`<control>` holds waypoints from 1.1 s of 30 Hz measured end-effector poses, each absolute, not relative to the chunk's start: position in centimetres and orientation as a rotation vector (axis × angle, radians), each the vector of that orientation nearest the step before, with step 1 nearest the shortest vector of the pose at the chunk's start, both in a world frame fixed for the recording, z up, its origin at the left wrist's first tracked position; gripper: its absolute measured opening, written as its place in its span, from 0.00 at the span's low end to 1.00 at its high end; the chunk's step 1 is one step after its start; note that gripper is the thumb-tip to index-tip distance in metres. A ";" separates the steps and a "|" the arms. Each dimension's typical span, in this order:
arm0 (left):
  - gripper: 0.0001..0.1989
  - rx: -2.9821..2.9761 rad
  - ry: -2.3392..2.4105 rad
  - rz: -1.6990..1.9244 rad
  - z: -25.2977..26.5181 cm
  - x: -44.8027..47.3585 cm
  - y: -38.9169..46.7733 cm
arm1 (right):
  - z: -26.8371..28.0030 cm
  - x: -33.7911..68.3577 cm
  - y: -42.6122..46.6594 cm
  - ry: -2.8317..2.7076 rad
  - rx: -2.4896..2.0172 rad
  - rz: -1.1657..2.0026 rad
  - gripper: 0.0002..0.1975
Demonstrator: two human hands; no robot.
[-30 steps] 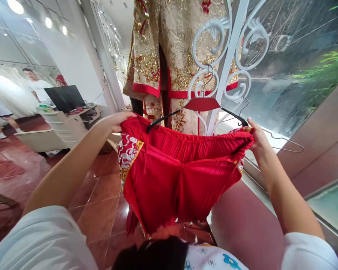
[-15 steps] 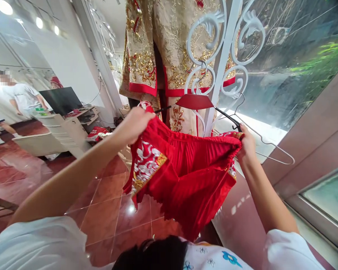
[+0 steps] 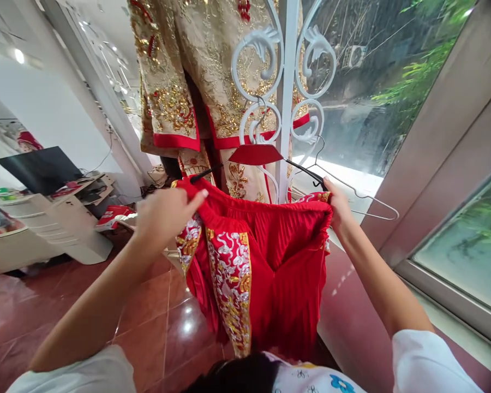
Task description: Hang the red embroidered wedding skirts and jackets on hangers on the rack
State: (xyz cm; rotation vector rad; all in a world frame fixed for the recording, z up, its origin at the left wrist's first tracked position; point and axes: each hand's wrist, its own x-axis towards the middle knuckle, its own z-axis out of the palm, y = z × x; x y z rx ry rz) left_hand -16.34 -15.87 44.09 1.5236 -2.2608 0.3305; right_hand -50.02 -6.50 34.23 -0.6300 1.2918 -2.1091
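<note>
At red garment (image 3: 259,267), left hand (image 3: 163,218) thumb outstretched, right hand (image 3: 337,206) gripping it

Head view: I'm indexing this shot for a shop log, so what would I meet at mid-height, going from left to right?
Black monitor, red-and-white package, left hand, red garment, right hand, metal window frame.

white rack (image 3: 288,76) (scrollwork (image 3: 265,38) on both sides) with a red-and-black hanger (image 3: 256,154) on it
</note>
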 end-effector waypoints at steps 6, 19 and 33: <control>0.30 1.209 -2.337 0.415 43.7 -18.0 -20.4 | 35.9 -49.8 -5.8 1.349 -0.547 -2.237 0.20; 0.26 1.170 -2.432 0.493 43.1 -18.1 -23.7 | 32.7 -48.7 0.2 2.270 -1.960 -1.549 0.53; 0.24 1.028 -2.453 0.401 42.1 -17.9 -25.9 | 29.0 -47.0 1.0 2.927 -1.830 -0.738 0.11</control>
